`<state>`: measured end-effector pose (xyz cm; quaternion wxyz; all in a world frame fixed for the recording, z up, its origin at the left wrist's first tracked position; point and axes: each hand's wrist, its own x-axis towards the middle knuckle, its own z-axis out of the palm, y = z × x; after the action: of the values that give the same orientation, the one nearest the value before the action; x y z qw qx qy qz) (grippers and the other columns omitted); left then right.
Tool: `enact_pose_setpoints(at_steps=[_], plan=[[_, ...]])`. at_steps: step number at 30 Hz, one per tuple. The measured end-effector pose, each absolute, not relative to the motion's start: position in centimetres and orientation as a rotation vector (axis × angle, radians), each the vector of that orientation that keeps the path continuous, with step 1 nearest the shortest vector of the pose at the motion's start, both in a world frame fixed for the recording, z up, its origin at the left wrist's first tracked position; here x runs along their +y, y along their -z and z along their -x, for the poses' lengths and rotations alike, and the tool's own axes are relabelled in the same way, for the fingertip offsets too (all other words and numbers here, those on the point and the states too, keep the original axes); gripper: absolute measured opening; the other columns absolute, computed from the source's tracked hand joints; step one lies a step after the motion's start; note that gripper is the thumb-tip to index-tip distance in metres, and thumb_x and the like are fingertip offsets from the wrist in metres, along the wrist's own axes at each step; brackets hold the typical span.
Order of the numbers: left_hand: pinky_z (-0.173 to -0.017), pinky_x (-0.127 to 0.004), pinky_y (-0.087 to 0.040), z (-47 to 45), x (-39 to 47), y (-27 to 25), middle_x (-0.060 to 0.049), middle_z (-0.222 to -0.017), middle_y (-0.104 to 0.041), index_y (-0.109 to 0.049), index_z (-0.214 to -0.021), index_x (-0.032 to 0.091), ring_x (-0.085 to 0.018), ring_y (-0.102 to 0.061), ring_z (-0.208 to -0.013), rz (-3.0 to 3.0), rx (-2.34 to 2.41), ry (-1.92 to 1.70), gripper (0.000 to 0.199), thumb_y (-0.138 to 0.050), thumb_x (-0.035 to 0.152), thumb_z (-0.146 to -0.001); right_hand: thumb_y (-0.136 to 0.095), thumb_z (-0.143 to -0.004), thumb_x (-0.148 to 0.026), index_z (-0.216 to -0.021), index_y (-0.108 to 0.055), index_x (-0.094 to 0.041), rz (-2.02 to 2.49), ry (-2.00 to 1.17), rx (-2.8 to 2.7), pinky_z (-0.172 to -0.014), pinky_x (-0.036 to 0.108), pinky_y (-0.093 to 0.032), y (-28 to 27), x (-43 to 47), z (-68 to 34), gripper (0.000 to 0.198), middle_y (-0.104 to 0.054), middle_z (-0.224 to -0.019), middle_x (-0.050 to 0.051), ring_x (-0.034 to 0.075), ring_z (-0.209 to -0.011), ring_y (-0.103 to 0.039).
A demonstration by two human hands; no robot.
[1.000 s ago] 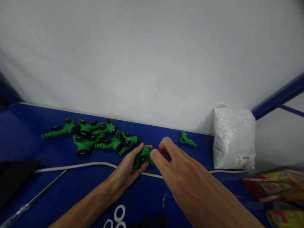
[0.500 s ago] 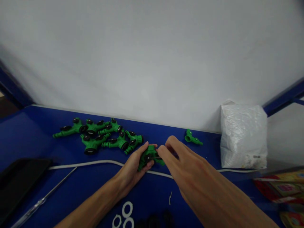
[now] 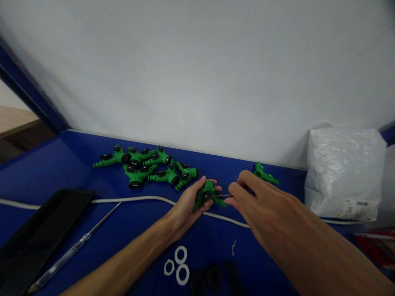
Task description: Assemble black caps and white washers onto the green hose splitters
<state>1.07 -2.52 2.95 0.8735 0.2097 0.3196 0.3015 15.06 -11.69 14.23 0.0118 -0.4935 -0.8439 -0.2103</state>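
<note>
My left hand point(image 3: 188, 203) is closed around a green two-way hose splitter point(image 3: 202, 196) with a black valve knob. My right hand point(image 3: 251, 195) grips a small screwdriver point(image 3: 220, 196); its thin metal shaft points left and its tip meets the black knob. The handle is mostly hidden by my fingers, with a bit of red showing. Below the hands, a few small screws point(image 3: 233, 247) lie on the blue table point(image 3: 148, 234). White ring washers point(image 3: 180, 255) and dark round parts point(image 3: 212, 276) sit near the front edge.
Several assembled green splitters point(image 3: 135, 176) cluster at the back left. A bare green splitter body point(image 3: 265, 174) lies behind my right hand. A black tray point(image 3: 46, 230) and a clear-handled screwdriver point(image 3: 70, 253) are at left. A white cable point(image 3: 132, 199) crosses the table; a plastic-wrapped package point(image 3: 344, 172) stands right.
The view has shifted, so everything appears farther right. My right hand has drawn back a little from the splitter, showing more of the screwdriver shaft. My left hand keeps its hold.
</note>
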Motion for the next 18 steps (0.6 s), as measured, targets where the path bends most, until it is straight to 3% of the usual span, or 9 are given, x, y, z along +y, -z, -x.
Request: enact_pose_setpoints(at_steps=[9, 14, 18], plan=[[-0.064, -0.019, -0.045, -1.1, -2.7, -3.9, -0.006, -0.089, -0.074, -0.073, -0.095, 0.014, -0.009, -0.057, -0.067, -0.431, 0.765, -0.622, 0.025, -0.057, 0.033, -0.099, -0.048, -0.094, -0.006, -0.112, -0.066, -0.025, 1.645, 0.497, -2.499, -0.061, 0.029, -0.055, -13.9, -11.6, -14.6, 0.032, -0.067, -0.103, 0.008, 0.020, -0.080, -0.068], [-0.060, -0.019, -0.042, -1.1, -2.5, -3.0, -0.004, -0.086, -0.073, -0.072, -0.095, 0.014, -0.006, -0.048, -0.055, -0.447, 0.681, -0.629, 0.028, -0.058, 0.038, -0.098, -0.052, -0.092, -0.007, -0.111, -0.067, -0.023, 1.575, 0.538, -2.535, -0.071, 0.035, -0.058, -14.0, -11.8, -15.0, 0.029, -0.069, -0.109, 0.010, 0.026, -0.093, -0.070], [-0.056, -0.020, -0.041, -1.1, -2.4, -2.8, -0.004, -0.084, -0.073, -0.072, -0.095, 0.015, -0.007, -0.046, -0.054, -0.445, 0.670, -0.624, 0.027, -0.059, 0.039, -0.097, -0.047, -0.095, -0.007, -0.100, -0.067, -0.022, 1.597, 0.509, -2.528, -0.071, 0.035, -0.057, -14.3, -11.6, -15.0, 0.025, -0.067, -0.101, 0.008, 0.022, -0.083, -0.068]])
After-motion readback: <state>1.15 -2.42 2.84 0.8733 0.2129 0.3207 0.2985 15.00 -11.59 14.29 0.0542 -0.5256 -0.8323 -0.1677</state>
